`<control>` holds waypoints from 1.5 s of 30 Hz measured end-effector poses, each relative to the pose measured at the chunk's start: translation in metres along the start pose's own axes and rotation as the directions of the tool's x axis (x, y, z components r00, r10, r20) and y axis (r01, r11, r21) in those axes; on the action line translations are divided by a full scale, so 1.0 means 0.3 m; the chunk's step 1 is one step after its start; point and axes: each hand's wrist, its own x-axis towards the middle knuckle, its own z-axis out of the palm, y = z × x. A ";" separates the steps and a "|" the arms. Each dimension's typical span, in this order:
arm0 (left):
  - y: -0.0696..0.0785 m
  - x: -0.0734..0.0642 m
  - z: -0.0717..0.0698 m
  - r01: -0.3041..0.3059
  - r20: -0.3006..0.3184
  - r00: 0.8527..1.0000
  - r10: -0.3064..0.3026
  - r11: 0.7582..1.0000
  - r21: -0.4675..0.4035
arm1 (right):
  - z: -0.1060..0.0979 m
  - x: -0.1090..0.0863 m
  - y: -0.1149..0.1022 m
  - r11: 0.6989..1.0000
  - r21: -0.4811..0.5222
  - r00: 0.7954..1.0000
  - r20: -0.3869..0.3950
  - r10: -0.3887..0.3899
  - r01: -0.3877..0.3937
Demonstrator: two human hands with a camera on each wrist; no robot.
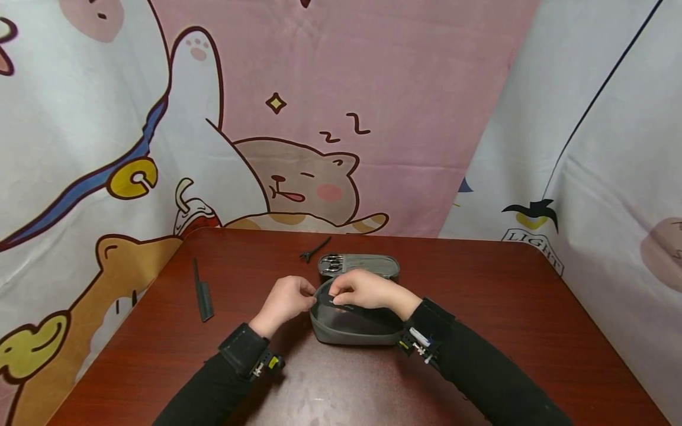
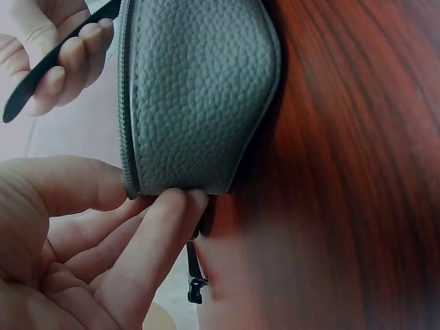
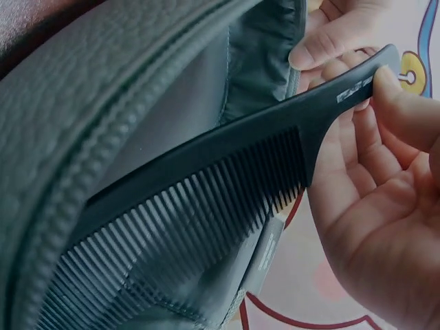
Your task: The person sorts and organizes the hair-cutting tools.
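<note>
A grey zip case (image 1: 354, 338) with a pebbled, leather-like surface lies opened out on the table. My left hand (image 1: 288, 303) pinches its left end, thumb at the zipped rim (image 2: 128, 124) and fingers against the outer wall. The right hand (image 1: 367, 290) is over the case and holds a black comb (image 3: 261, 122) by its handle, thumb on top. The comb's toothed part reaches down inside the case, its far end hidden behind the near wall.
The case's back half (image 1: 373, 262) carries metal scissors (image 1: 334, 264) at its left. Behind it lies a black hair clip (image 1: 313, 251). Further left on the brown table (image 1: 479, 296) is a dark thin-tailed comb (image 1: 204, 300). A printed cartoon cloth (image 1: 415, 118) hangs behind the table.
</note>
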 end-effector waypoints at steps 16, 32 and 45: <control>-0.015 0.003 -0.006 -0.041 -0.019 0.999 0.041 0.999 0.011 | 0.000 0.073 -0.039 0.976 -0.141 0.982 0.074 0.175 -0.164; -0.017 0.003 -0.006 -0.064 -0.033 0.997 0.065 0.998 0.028 | 0.047 0.142 -0.044 0.947 -0.250 0.951 0.183 0.249 -0.200; -0.017 0.003 -0.006 -0.086 -0.038 0.995 0.089 0.995 0.056 | 0.067 0.169 -0.050 0.919 -0.257 0.913 0.204 0.354 -0.299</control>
